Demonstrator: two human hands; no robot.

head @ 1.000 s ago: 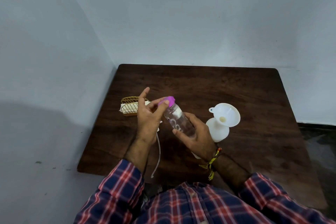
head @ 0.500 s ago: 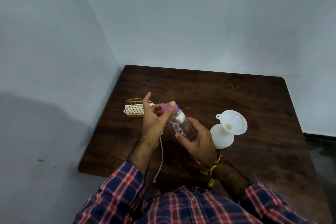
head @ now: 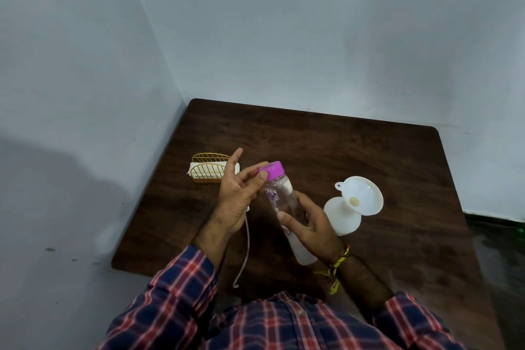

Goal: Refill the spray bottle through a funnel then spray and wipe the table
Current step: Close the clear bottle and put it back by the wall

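room: a dark wooden table (head: 355,150) pushed into the corner of two pale blue-grey walls; I look down on it from above

progress: I judge the refill is at its opening step; the funnel already sits in the spray bottle, the water bottle is not yet uncapped, nothing is poured, and spraying and wiping are all left

water bottle: the clear water bottle (head: 279,199) is in the air over the middle of the table, tilted with its purple cap (head: 273,170) pointing to 11 o'clock and its base toward me; see-through wall, a small printed label under the cap, and I cannot tell how much liquid is inside

right hand: my right hand (head: 311,229) wraps the lower body of the water bottle, fingers curled round it, holding it firmly

left hand: my left hand (head: 237,194) is at the cap, thumb and a fingertip on its rim, the other fingers spread straight; a light pinch to twist

spray bottle: the white spray bottle (head: 342,219) stands at 3 o'clock of my right hand, just beside it, head off

funnel: the white funnel (head: 362,197) sits tilted in its neck

tube: a thin dip tube (head: 246,247) hangs below my left wrist, off the near edge

holder: a gold wire holder (head: 208,169) with white napkins, at 9 o'clock of the cap
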